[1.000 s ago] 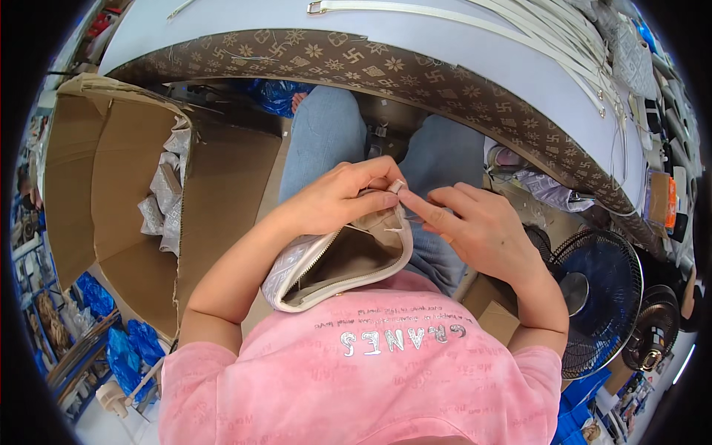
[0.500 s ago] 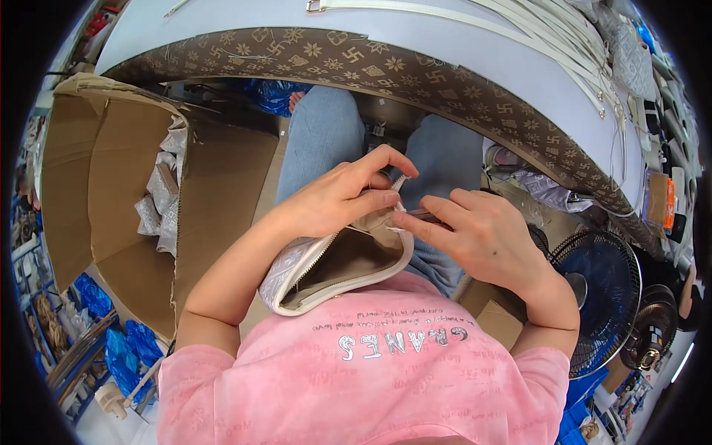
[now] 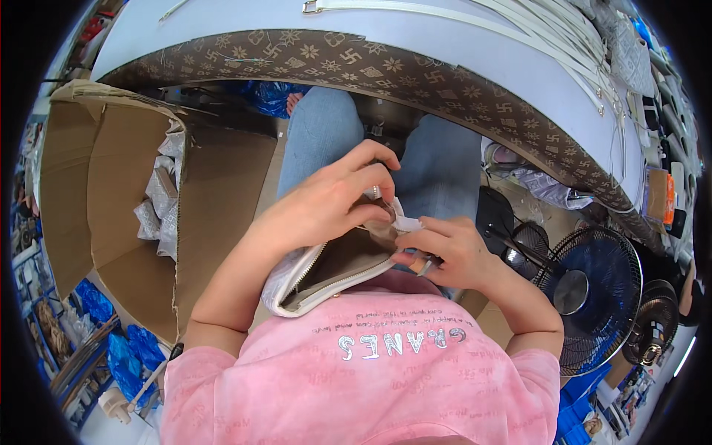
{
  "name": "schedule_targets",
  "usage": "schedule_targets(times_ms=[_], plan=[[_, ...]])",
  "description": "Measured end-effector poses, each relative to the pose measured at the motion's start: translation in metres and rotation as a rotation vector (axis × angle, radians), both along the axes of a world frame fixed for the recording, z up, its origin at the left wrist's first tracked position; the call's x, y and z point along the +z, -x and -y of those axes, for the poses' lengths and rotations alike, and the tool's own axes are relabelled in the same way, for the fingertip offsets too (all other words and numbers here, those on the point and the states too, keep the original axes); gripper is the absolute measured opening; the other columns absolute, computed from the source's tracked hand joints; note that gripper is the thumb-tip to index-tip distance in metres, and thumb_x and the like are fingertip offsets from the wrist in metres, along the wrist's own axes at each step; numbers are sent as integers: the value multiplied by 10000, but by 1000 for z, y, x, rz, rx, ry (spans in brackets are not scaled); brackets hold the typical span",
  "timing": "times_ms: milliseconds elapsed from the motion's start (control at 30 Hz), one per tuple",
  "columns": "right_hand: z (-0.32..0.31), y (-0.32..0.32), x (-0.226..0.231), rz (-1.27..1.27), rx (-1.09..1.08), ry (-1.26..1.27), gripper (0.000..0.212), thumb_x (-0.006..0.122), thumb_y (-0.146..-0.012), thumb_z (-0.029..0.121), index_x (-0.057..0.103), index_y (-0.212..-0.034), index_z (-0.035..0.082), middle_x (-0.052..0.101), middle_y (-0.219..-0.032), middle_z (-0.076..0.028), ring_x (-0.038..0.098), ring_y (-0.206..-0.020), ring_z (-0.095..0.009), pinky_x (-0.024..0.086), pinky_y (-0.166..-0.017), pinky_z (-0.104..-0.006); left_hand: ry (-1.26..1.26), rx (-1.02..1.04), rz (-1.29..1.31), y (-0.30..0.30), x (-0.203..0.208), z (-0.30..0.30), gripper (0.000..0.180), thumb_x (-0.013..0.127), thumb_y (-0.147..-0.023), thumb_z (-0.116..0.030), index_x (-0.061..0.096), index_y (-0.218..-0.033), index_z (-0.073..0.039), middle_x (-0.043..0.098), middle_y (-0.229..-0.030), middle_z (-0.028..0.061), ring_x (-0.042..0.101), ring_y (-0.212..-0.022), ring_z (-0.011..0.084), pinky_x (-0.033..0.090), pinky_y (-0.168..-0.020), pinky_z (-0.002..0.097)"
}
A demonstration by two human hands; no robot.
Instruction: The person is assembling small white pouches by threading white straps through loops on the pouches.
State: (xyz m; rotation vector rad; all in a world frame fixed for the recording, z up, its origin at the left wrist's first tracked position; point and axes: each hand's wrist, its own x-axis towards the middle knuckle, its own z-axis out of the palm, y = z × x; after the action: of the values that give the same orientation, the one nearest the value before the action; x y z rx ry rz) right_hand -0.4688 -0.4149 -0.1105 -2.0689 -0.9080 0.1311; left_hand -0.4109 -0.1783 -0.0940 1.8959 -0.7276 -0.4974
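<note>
A small handbag (image 3: 345, 268) with a grey patterned outside, white trim and a beige lining rests against my shirt and lap. Its long zip is undone and the mouth gapes toward me. My left hand (image 3: 337, 194) curls over the bag's far end, thumb and fingers pinching the edge there. Opposite it, my right hand (image 3: 449, 251) grips the right end of the rim, with a small whitish tab (image 3: 407, 223) by its fingertips. Something small, shiny and yellowish shows under the right fingers; I cannot make out what it is.
On my left stands a large open cardboard box (image 3: 137, 193) holding several grey patterned pieces (image 3: 159, 204). A table (image 3: 245, 59) with a brown patterned edge curves ahead, bearing white straps (image 3: 445, 11). Black fans (image 3: 593, 297) stand at my right.
My right hand has turned and come in lower and closer on the bag's right end. My left fingers have curled inward, and the whitish tab now shows between the hands.
</note>
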Motion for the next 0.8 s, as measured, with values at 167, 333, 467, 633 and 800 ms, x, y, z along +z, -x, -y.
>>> schedule_targets(times_ms=[167,333,467,633,800], plan=[[2,-4,-6,92,26,-32,329,818,-774,232,680,-1039,94,551,-654,-37,553,-491,-235,425,-452,-334,-146,-43,126,3,3,3,143,711,-809,-14,618,-914,-40,598,-1172,81,676,-839,258,549,-737,365],[12,-22,17,-67,22,-47,358,788,-792,298,678,-1062,91,570,-720,-36,593,-563,-205,447,-491,-319,-18,-47,233,7,-5,-2,143,705,-811,-7,617,-920,-38,622,-1114,71,679,-800,270,555,-697,367],[12,-33,38,120,-83,209,343,732,-833,307,674,-1087,83,556,-753,-30,604,-622,-182,457,-523,-318,-45,-46,355,13,4,0,121,674,-853,-79,592,-932,-38,592,-1111,61,662,-749,285,542,-627,387],[0,-34,49,319,52,534,302,673,-876,279,675,-1104,81,512,-742,-29,588,-647,-180,462,-539,-331,-13,-31,381,13,1,1,105,661,-863,-76,591,-933,-40,584,-1101,66,654,-732,299,538,-608,392],[-3,-40,56,349,190,697,317,674,-882,277,673,-1127,76,539,-766,-29,570,-629,-188,455,-538,-334,-17,-10,369,10,1,-2,129,681,-853,-76,594,-941,-39,583,-1083,73,656,-743,282,543,-630,380]])
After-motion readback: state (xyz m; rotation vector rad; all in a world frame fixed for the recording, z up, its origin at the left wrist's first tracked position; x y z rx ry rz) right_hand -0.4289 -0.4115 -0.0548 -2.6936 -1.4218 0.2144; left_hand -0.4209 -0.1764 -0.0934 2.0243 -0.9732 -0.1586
